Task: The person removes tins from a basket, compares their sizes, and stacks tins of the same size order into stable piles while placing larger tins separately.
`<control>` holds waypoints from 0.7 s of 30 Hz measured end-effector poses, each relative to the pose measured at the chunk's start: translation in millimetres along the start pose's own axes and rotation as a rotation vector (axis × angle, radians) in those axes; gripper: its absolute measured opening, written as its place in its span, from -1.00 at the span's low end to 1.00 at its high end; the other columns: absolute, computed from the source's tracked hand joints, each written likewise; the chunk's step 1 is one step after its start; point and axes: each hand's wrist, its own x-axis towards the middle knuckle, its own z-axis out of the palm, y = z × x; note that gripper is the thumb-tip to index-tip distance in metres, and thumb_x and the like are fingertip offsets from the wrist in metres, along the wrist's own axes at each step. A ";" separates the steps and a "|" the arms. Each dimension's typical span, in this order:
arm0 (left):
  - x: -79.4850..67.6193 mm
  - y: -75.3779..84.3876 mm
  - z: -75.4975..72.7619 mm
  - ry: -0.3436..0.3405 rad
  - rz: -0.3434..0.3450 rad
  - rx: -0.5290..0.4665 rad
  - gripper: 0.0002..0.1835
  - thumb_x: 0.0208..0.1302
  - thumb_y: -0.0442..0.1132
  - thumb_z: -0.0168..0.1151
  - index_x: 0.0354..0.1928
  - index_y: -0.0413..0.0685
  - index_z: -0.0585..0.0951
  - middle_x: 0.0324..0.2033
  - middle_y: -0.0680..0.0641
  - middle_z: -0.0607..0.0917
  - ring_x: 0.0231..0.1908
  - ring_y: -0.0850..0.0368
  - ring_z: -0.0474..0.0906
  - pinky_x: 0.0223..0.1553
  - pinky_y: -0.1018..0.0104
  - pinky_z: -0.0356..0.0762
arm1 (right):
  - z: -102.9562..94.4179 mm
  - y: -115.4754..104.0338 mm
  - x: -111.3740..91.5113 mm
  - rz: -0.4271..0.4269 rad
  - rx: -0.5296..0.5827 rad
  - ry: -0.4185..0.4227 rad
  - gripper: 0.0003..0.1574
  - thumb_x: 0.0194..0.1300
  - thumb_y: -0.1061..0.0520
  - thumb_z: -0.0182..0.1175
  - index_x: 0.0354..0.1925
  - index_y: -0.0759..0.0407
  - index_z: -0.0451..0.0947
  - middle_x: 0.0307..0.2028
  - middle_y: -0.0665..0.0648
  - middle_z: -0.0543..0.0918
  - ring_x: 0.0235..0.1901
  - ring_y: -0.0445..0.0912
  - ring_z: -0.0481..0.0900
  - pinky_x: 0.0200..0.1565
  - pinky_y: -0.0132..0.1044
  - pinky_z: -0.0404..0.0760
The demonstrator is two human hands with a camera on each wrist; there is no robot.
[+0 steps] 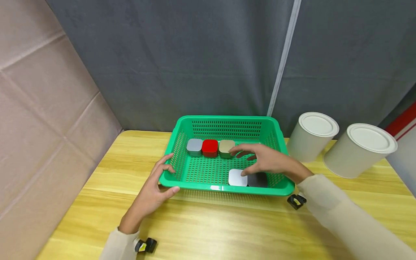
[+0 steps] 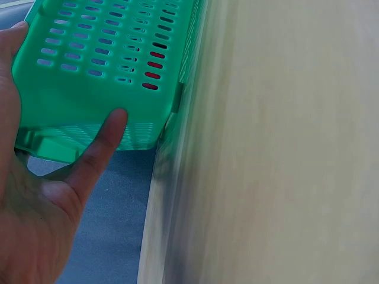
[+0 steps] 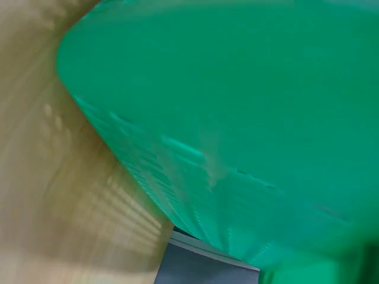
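Note:
A green plastic basket with slotted walls stands on the table. My left hand grips its front left corner, fingers over the rim. In the left wrist view the thumb lies along the outer wall. My right hand reaches in over the right side with spread, bent fingers and holds nothing. Its fingertips are near a beige-topped square box, its thumb by a white square box; contact cannot be told. A grey box and a red box complete the back row. A black box sits beside the white one, partly under the hand.
Two large off-white round canisters stand right of the basket. Behind the wooden table hangs a grey curtain. A beige padded wall runs along the left. The basket's wall fills most of the right wrist view.

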 end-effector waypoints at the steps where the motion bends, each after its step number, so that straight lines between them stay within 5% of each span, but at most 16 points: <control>1: 0.0 0.0 0.1 0.000 0.000 0.001 -0.53 0.20 -0.30 0.52 0.02 -0.09 0.43 0.63 0.06 0.13 0.62 -0.34 -0.06 0.41 -0.55 0.06 | 1.1 0.3 0.9 -0.003 -0.005 -0.006 -0.20 0.23 0.23 0.45 0.39 0.29 0.45 0.32 0.33 0.59 0.30 0.30 0.53 0.32 0.33 0.46; 21: -0.6 0.1 0.1 -0.004 -0.007 -0.011 -0.54 0.22 -0.30 0.51 0.02 -0.09 0.42 0.63 0.08 0.12 0.63 -0.32 -0.07 0.40 -0.55 0.08 | 11.3 4.3 6.0 0.055 -0.042 -0.150 -0.17 0.17 0.19 0.50 0.39 0.20 0.49 0.28 0.24 0.64 0.26 0.15 0.57 0.37 0.29 0.40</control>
